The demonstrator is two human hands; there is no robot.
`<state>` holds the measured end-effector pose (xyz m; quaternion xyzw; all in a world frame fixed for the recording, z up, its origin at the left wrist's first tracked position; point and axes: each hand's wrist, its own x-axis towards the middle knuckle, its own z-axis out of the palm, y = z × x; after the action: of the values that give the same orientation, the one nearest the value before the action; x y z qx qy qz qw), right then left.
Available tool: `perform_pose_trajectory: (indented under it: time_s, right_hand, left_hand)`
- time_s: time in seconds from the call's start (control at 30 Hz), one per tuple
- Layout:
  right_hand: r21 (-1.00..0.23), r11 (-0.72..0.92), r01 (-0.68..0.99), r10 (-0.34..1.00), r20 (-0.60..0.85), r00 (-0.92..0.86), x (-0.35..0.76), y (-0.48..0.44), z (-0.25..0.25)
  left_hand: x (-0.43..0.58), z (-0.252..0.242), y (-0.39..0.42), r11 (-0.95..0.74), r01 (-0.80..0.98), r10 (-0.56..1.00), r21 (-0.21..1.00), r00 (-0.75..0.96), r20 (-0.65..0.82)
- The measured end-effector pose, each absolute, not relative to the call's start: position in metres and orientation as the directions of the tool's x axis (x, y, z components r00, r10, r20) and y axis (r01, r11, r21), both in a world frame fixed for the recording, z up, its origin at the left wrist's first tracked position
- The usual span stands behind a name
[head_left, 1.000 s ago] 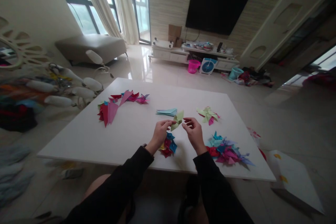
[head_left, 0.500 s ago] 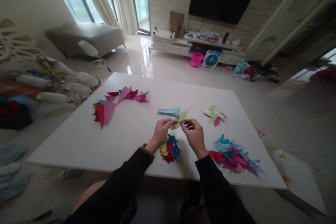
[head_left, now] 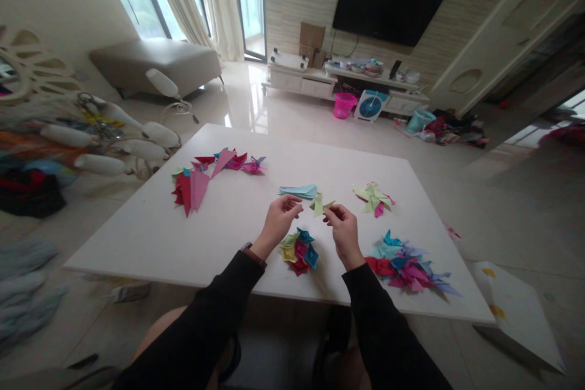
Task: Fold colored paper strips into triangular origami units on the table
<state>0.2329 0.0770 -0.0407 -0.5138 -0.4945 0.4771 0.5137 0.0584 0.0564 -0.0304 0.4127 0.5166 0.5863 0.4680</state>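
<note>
My right hand (head_left: 345, 233) pinches a small folded light-green paper piece (head_left: 320, 204) just above the white table (head_left: 228, 219). My left hand (head_left: 278, 222) hovers just left of that piece, a small gap between them, its fingers curled together with nothing visible in them. Under my hands lies a folded multicoloured paper cluster (head_left: 299, 250). A light-blue folded paper (head_left: 299, 191) lies just beyond my fingertips.
On the table lie a red and pink paper pile (head_left: 196, 180) at the far left, a green folded pile (head_left: 372, 198) at the far right, and a mixed pile (head_left: 406, 265) near the right front edge. White paper (head_left: 516, 311) lies on the floor at right.
Both hands pinched the green piece before. Now my left hand has come off it and only my right hand holds it. The view shifted slightly.
</note>
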Motion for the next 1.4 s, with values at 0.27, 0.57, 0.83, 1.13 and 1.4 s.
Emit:
perform_pose_trajectory:
  time_s: [0.27, 0.57, 0.83, 1.13, 1.4]
  right_hand:
    - [-0.982, -0.117, -0.150, 0.993, -0.115, -0.026, 0.230, 0.074, -0.042]
    - [-0.987, -0.116, -0.107, 0.993, -0.112, -0.040, 0.228, 0.078, -0.044]
    - [-0.995, -0.066, -0.079, 0.997, -0.063, -0.033, 0.225, 0.073, -0.039]
    - [-0.994, 0.110, 0.021, 0.994, 0.111, 0.021, 0.224, 0.070, -0.036]
    - [-0.992, 0.123, 0.021, 0.991, 0.124, 0.044, 0.225, 0.072, -0.034]
  left_hand:
    - [0.067, -0.032, 0.055, 0.035, -0.199, 0.995, 0.979, -0.086, -0.053]
    - [0.068, -0.034, 0.063, 0.106, -0.232, 0.979, 0.967, -0.145, -0.142]
    - [0.074, -0.045, 0.065, 0.158, -0.412, 0.962, 0.897, -0.142, -0.235]
    - [0.079, -0.049, 0.060, 0.158, -0.428, 0.975, 0.890, -0.073, -0.208]
    - [0.079, -0.052, 0.062, 0.157, -0.425, 0.979, 0.891, -0.051, -0.197]
